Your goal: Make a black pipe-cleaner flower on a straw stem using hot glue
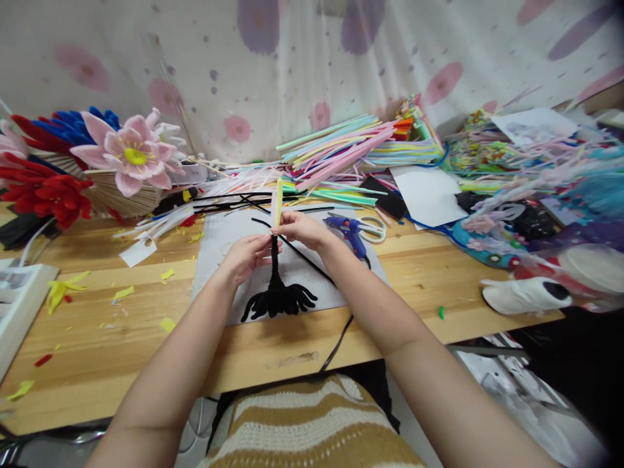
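Observation:
My left hand (247,255) is closed round the black wrapped stem of a pipe-cleaner figure (277,294) whose black fuzzy loops fan out at its lower end over a grey mat (221,250). My right hand (303,229) pinches the top of that stem, where a pale yellow-green pipe cleaner (278,201) stands up from my fingers. A loose black pipe cleaner (312,262) trails from the pinch toward the right across the mat.
A blue glue gun (351,233) and scissors (374,227) lie right of the mat. Several bundles of pastel pipe cleaners (341,149) pile up behind. A pink flower (130,153) and red ones (46,188) stand at left; a white shoe-like object (524,294) lies at right.

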The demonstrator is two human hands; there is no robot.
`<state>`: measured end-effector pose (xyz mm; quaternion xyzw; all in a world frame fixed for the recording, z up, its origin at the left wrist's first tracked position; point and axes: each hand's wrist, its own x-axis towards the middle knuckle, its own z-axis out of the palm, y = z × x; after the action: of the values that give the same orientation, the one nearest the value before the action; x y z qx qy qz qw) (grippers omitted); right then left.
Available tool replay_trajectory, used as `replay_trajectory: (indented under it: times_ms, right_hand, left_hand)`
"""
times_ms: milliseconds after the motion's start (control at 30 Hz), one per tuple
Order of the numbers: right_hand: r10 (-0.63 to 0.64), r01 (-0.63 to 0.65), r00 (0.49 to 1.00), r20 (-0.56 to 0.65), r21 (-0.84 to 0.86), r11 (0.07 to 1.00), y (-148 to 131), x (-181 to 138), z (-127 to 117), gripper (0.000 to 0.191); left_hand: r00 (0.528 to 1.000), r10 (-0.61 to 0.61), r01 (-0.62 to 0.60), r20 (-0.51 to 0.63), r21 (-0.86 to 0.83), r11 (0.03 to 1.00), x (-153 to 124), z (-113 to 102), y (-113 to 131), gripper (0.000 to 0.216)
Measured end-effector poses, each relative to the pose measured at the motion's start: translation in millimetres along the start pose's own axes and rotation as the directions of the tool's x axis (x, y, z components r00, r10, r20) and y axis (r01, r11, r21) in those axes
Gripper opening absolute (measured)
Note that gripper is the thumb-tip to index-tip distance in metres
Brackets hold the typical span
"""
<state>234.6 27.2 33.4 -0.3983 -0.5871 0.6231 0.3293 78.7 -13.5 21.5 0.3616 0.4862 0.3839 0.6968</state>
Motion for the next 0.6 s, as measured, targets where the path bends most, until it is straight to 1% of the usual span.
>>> replay_trajectory:
  times_ms: [100, 167, 233, 300, 367, 467, 533, 600]
  right_hand:
    - [0.008, -0.009, 1.000, 0.014, 0.006, 1.000, -2, 1, 1, 0.020]
    - [0.006, -0.006, 1.000, 0.030, -0.022, 1.000, -6, 1, 1, 0.019]
    - [-0.005, 0.009, 0.997, 0.081, -0.052, 0.999, -10, 0, -2, 0.018]
    - [-0.017, 0.024, 0.989, 0.150, -0.045, 0.999, -14, 0, -5, 0.016]
    - [-0.032, 0.024, 0.973, 0.227, 0.039, 0.999, -15, 0, -9, 0.020]
    - [-0.071, -0.013, 0.945, 0.320, 0.251, 0.968, -10, 3, -11, 0.029]
    - [-0.109, -0.029, 0.932, 0.346, 0.370, 0.928, -4, 7, -10, 0.030]
    - [-0.148, -0.028, 0.923, 0.356, 0.445, 0.895, 0, 11, -7, 0.029]
  left_hand:
    - [0.999, -0.049, 0.050, 0.017, -0.068, 0.996, 2, -3, -2, 0.017]
    - [0.998, -0.056, 0.058, 0.024, -0.076, 0.995, 3, -4, -3, 0.016]
    - [0.998, -0.049, 0.051, 0.042, -0.065, 0.997, 3, -3, -3, 0.015]
    - [0.996, -0.040, 0.045, 0.079, -0.062, 0.997, 3, -2, -2, 0.014]
    - [0.990, -0.043, 0.057, 0.132, -0.106, 0.993, 2, -1, 0, 0.010]
    - [0.975, -0.066, 0.118, 0.210, -0.249, 0.961, -2, 4, 4, 0.003]
    - [0.963, -0.100, 0.181, 0.249, -0.329, 0.927, -5, 8, 7, 0.007]
    - [0.955, -0.130, 0.222, 0.266, -0.356, 0.908, -8, 10, 8, 0.009]
